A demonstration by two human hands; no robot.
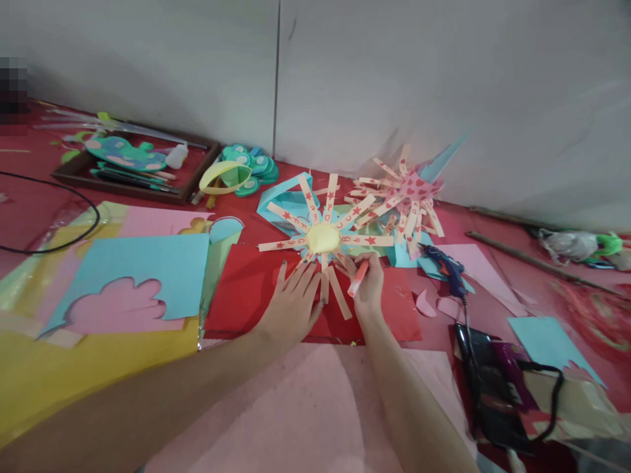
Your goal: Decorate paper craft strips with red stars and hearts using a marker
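A paper sunburst point(324, 236) with a yellow centre and peach strips marked with red stars and letters lies on a red sheet point(246, 289). My left hand point(294, 299) rests flat on the red sheet, fingers stretched out, fingertips touching the lower strips. My right hand point(367, 284) is closed around an orange-red marker point(358, 278), its tip down by a lower strip of the sunburst.
A second sunburst with a pink heart centre point(411, 190) lies behind. A blue glue gun point(446, 266) sits to the right, with a black device and cable point(497, 387) nearer. Blue cut paper point(162, 263), a tray of tools point(133, 167) and a yellow band point(224, 177) lie left.
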